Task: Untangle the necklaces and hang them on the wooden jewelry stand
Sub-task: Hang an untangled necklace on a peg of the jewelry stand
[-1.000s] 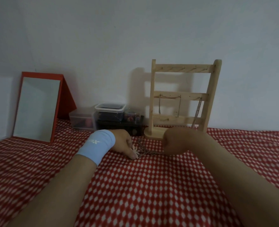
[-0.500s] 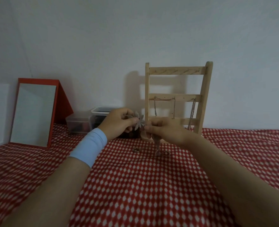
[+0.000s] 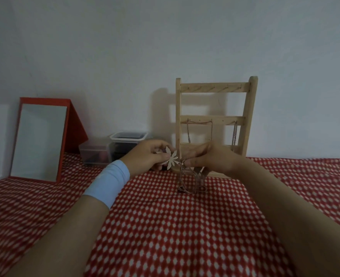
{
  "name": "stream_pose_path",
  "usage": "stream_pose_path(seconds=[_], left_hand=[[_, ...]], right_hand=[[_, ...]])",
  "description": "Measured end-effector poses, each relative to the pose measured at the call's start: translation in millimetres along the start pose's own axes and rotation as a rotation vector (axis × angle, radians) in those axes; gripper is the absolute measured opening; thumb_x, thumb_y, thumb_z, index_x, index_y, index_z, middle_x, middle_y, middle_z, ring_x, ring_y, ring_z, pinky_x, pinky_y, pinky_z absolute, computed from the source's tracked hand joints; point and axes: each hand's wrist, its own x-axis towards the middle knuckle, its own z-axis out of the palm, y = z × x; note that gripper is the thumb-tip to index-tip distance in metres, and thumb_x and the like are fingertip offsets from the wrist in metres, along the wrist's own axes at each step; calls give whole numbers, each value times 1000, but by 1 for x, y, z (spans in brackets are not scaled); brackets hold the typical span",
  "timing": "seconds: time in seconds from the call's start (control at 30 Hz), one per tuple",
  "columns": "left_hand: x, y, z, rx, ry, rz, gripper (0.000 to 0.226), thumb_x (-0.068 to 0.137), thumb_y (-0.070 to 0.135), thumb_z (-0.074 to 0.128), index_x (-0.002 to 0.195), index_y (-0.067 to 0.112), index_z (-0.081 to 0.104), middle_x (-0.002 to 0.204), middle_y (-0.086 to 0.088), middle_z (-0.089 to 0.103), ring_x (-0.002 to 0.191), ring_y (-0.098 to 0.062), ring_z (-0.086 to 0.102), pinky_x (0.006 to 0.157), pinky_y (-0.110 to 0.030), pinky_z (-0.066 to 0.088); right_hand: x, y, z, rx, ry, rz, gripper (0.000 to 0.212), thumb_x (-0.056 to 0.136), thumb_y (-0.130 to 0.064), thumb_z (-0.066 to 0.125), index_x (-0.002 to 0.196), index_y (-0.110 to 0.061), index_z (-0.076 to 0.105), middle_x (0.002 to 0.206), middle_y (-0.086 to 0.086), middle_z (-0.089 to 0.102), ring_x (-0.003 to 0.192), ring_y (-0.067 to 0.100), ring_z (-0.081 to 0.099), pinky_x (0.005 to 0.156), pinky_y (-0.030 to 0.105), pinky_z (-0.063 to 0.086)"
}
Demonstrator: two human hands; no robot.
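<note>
Both hands meet before the pale wooden jewelry stand: left hand pinches a white flower-shaped pendant, right hand pinches its tangled metal chain.

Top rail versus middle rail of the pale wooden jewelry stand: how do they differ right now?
The top rail is bare, while the middle rail carries silvery chain necklaces hanging down from it. The top rail stands clear above both hands; chains from the middle rail drop behind the right hand. Both are pale wood crossbars with a row of small hooks on the same wooden jewelry stand.
</note>
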Motion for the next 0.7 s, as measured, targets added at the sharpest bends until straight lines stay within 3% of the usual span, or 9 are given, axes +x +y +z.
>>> stream_pose_path(seconds=[0.17,0.37,0.47,0.57,0.63,0.7], left_hand=[[2,-2,-1,-16,-16,-27,14,96,10,57,105,11,67,76,-5,65,64,-18,56,58,-21,49],[5,-5,-1,20,-22,-98,14,97,10,55,107,9,65,73,-4,64,58,-14,54,58,-23,48],[5,-7,-1,39,-33,-121,13,97,8,55,104,12,65,68,1,63,55,-9,55,57,-22,48],[5,-13,-2,19,9,-138,12,98,10,54,101,13,65,74,-5,64,58,-14,54,57,-24,48],[7,-17,-4,68,63,-160,13,97,10,53,99,13,65,75,-5,64,59,-15,53,55,-24,45],[9,-21,-6,149,120,-182,14,95,8,52,97,13,65,75,-4,63,58,-14,53,55,-23,43]], right_hand=[[-1,-3,0,27,0,-76,4,88,-9,75,90,-5,74,85,7,77,80,18,72,78,32,61],[1,0,4,117,105,-114,10,88,-6,75,86,2,69,93,12,77,91,19,74,92,32,59],[3,-1,5,314,193,-102,12,97,-11,65,87,-4,65,83,11,74,80,24,72,81,35,61],[0,-3,1,430,199,-18,17,104,-20,54,92,-9,59,65,5,59,49,15,51,49,29,49],[0,-4,-2,368,273,21,20,106,-25,51,89,-15,56,63,-1,48,45,9,37,42,24,32],[1,-3,-7,61,436,48,19,104,-30,54,91,-17,59,71,-5,54,54,6,48,49,22,37]])
